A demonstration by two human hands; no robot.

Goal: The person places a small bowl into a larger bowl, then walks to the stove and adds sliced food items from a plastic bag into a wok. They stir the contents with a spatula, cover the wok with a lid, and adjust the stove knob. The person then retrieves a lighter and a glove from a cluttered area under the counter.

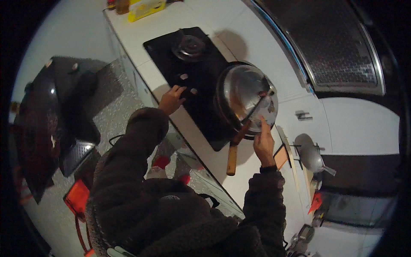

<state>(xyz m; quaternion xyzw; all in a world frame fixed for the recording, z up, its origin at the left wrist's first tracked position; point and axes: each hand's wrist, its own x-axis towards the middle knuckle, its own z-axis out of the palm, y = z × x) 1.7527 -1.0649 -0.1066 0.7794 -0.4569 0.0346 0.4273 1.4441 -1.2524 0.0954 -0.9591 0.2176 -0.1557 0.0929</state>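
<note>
The left hand [171, 99] is over the near edge of the stove [203, 109], its fingers loosely bent and a little apart, with nothing visible in its grasp. The stove's two small knobs [184, 77] are just beyond and to the right of its fingertips; whether a finger touches one is unclear. Farther beyond this hand is a round burner [188, 48], and past that a yellow box [146, 8] at the far end of the white desk [128, 34].

The right hand [264, 146] has its fingers stretched toward the shiny domed lid [239, 92], which is directly beyond it on a dark-rimmed pan [218, 99]. The fingertips overlap the lid's near side, but I cannot tell whether they press on it or grip anything. A long wooden handle [232, 159] lies just left of this hand, slanting from the pan out over the desk. To the hand's right are a brown board [280, 157] and, a little farther, a rounded grey utensil [309, 153].
</note>
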